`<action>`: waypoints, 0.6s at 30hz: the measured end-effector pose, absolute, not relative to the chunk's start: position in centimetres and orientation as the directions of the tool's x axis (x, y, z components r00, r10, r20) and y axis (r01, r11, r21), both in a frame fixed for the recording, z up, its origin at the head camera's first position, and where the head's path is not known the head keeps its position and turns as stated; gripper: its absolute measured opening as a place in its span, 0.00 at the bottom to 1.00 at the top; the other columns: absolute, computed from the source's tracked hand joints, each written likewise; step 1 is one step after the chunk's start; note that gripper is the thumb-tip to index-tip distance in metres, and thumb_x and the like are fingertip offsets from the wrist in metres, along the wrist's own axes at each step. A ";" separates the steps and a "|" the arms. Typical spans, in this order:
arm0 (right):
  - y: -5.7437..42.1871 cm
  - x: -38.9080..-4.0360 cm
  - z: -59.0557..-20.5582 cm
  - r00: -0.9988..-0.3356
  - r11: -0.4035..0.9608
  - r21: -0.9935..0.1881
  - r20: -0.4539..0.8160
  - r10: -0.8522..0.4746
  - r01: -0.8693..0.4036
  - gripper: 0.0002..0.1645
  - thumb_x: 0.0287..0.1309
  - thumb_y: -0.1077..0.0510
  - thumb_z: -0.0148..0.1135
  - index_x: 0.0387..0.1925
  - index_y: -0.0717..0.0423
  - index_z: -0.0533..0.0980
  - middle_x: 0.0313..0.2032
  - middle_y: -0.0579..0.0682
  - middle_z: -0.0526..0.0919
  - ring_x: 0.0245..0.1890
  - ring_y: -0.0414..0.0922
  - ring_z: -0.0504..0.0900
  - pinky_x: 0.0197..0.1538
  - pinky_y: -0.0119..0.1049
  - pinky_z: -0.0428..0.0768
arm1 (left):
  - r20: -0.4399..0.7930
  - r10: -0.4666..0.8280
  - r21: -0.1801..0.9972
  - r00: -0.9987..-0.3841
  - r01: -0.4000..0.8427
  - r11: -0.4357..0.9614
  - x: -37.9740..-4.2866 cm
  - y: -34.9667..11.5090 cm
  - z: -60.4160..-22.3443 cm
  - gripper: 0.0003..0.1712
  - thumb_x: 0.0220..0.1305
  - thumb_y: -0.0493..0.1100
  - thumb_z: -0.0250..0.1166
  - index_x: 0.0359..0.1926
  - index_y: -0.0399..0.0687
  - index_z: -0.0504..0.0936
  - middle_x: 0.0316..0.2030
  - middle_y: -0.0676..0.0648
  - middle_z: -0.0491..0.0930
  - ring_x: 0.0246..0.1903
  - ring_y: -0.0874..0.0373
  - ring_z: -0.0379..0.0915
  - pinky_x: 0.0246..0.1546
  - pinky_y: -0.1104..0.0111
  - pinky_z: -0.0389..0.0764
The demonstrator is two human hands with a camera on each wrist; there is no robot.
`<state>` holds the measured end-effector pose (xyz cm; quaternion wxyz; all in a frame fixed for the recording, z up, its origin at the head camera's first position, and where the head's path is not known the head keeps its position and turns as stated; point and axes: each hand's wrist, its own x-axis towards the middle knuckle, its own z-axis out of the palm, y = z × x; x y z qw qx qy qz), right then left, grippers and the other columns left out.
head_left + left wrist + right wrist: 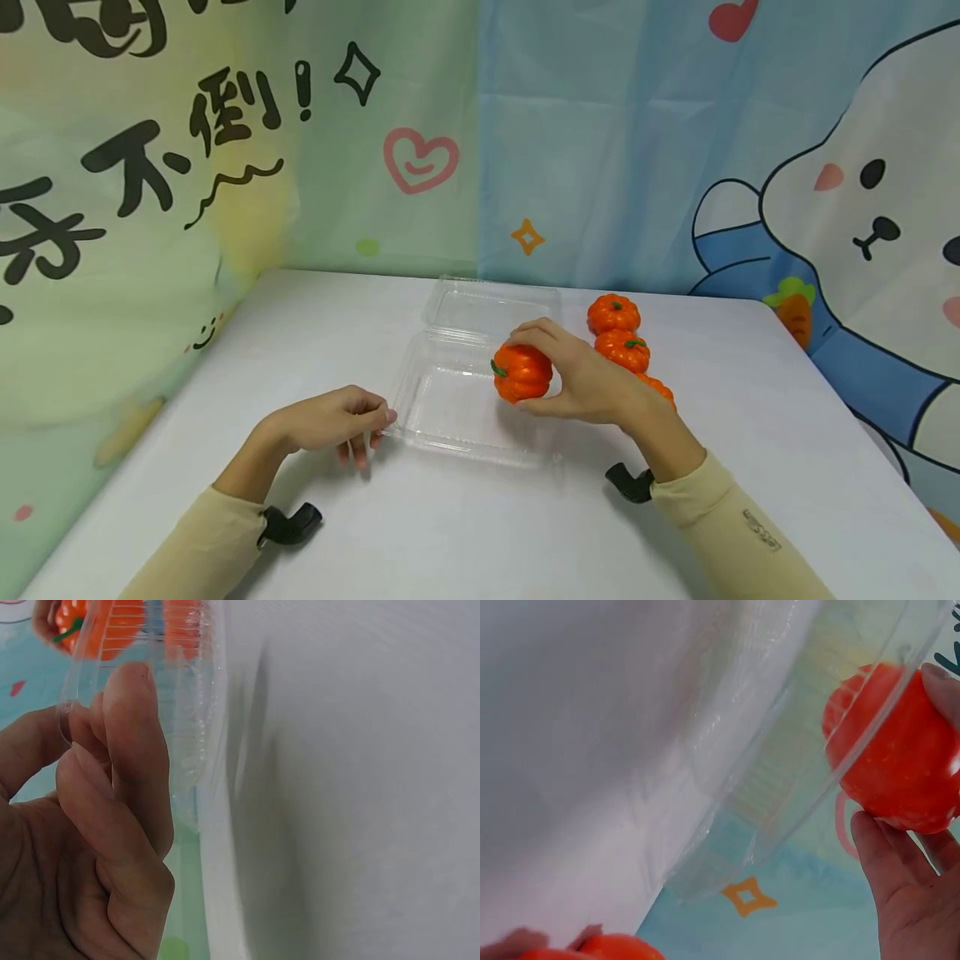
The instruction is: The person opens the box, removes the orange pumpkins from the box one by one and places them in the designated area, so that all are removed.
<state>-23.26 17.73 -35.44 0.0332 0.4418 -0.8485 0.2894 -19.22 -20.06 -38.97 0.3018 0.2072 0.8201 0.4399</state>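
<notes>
My right hand [581, 375] grips a small orange pumpkin [521, 372] with a green stem, thumb below and fingers over the top. The pumpkin is held above the right part of a clear plastic box [442, 400], whose lid [491, 304] lies folded open toward the back. In the right wrist view the pumpkin [900, 750] shows partly through the box's clear wall. My left hand [337, 421] pinches the near left corner of the box between thumb and forefinger; in the left wrist view the other fingers [135, 765] hang loosely curled below the rim.
To the right of the box, a row of pumpkins stands on the white table [465, 533]: a back one [613, 314], a middle one [622, 350] and a front one [658, 388] partly hidden by my right hand. A printed curtain [570, 167] hangs behind the table.
</notes>
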 end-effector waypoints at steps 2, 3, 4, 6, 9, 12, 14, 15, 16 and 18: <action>18.2 -23.2 -35.4 -0.614 0.448 -0.458 0.323 -0.721 -0.767 0.39 0.52 0.53 0.80 0.64 0.50 0.71 0.63 0.44 0.71 0.60 0.42 0.76 0.60 0.42 0.81 | -0.314 0.605 0.846 -0.732 0.074 0.528 -19.2 -20.1 -39.0 0.25 0.79 0.55 0.54 0.32 0.38 0.77 0.26 0.46 0.81 0.27 0.47 0.87 0.27 0.62 0.82; 18.4 -23.2 -35.4 -0.616 0.449 -0.457 0.330 -0.716 -0.767 0.39 0.52 0.54 0.80 0.64 0.50 0.71 0.63 0.44 0.71 0.61 0.42 0.76 0.60 0.42 0.81 | -0.314 0.605 0.846 -0.732 0.074 0.528 -19.2 -20.1 -39.0 0.25 0.79 0.55 0.54 0.32 0.39 0.77 0.26 0.46 0.81 0.27 0.47 0.87 0.27 0.61 0.82; 18.5 -23.2 -35.3 -0.619 0.452 -0.458 0.334 -0.711 -0.765 0.39 0.51 0.55 0.80 0.63 0.50 0.71 0.63 0.44 0.70 0.61 0.43 0.76 0.60 0.43 0.81 | -0.313 0.604 0.846 -0.733 0.073 0.528 -19.2 -20.1 -39.0 0.25 0.79 0.55 0.54 0.32 0.39 0.77 0.26 0.46 0.81 0.27 0.47 0.87 0.27 0.61 0.83; 18.8 -23.1 -35.2 -0.624 0.454 -0.461 0.339 -0.704 -0.763 0.39 0.51 0.56 0.79 0.63 0.50 0.70 0.63 0.45 0.70 0.61 0.43 0.76 0.59 0.43 0.81 | -0.313 0.604 0.846 -0.733 0.073 0.527 -19.2 -20.1 -39.0 0.26 0.79 0.55 0.54 0.32 0.38 0.77 0.26 0.46 0.81 0.27 0.46 0.87 0.27 0.61 0.83; 19.2 -23.0 -35.0 -0.629 0.457 -0.463 0.342 -0.699 -0.759 0.39 0.50 0.56 0.80 0.63 0.50 0.70 0.63 0.45 0.70 0.62 0.43 0.75 0.60 0.43 0.81 | -0.312 0.602 0.848 -0.735 0.070 0.525 -19.1 -20.1 -39.0 0.26 0.79 0.55 0.54 0.32 0.38 0.76 0.27 0.46 0.81 0.27 0.47 0.87 0.27 0.62 0.82; 19.4 -22.9 -34.8 -0.624 0.456 -0.454 0.353 -0.697 -0.766 0.40 0.50 0.55 0.81 0.62 0.51 0.70 0.62 0.45 0.71 0.62 0.43 0.74 0.61 0.43 0.80 | -0.310 0.603 0.851 -0.735 0.068 0.520 -19.0 -20.1 -39.1 0.26 0.80 0.55 0.54 0.32 0.37 0.76 0.27 0.47 0.80 0.27 0.47 0.86 0.27 0.63 0.82; 19.7 -22.8 -34.8 -0.617 0.454 -0.440 0.368 -0.696 -0.775 0.40 0.49 0.55 0.81 0.62 0.52 0.70 0.61 0.45 0.72 0.63 0.43 0.73 0.62 0.43 0.79 | -0.309 0.604 0.852 -0.734 0.068 0.519 -19.0 -20.1 -39.1 0.26 0.80 0.55 0.54 0.32 0.36 0.76 0.27 0.47 0.81 0.26 0.47 0.86 0.26 0.63 0.82; 19.8 -22.8 -34.7 -0.613 0.453 -0.434 0.376 -0.695 -0.779 0.41 0.49 0.55 0.82 0.62 0.53 0.70 0.61 0.45 0.73 0.63 0.43 0.72 0.63 0.43 0.78 | -0.309 0.605 0.852 -0.734 0.068 0.518 -19.0 -20.1 -39.1 0.27 0.80 0.55 0.54 0.32 0.36 0.76 0.26 0.47 0.81 0.26 0.47 0.86 0.26 0.63 0.82; 20.0 -22.7 -34.7 -0.611 0.453 -0.427 0.384 -0.692 -0.782 0.41 0.48 0.55 0.82 0.61 0.53 0.70 0.60 0.45 0.73 0.63 0.43 0.72 0.63 0.42 0.77 | -0.308 0.605 0.852 -0.734 0.070 0.518 -19.0 -20.0 -39.1 0.27 0.80 0.55 0.54 0.32 0.36 0.76 0.26 0.47 0.81 0.26 0.47 0.86 0.26 0.63 0.82; 20.4 -22.5 -34.8 -0.615 0.462 -0.420 0.388 -0.686 -0.781 0.41 0.48 0.54 0.83 0.61 0.53 0.70 0.60 0.44 0.74 0.62 0.41 0.73 0.63 0.39 0.77 | -0.307 0.608 0.852 -0.732 0.074 0.519 -19.1 -20.0 -39.1 0.27 0.80 0.55 0.54 0.32 0.36 0.76 0.26 0.47 0.81 0.26 0.47 0.86 0.26 0.63 0.82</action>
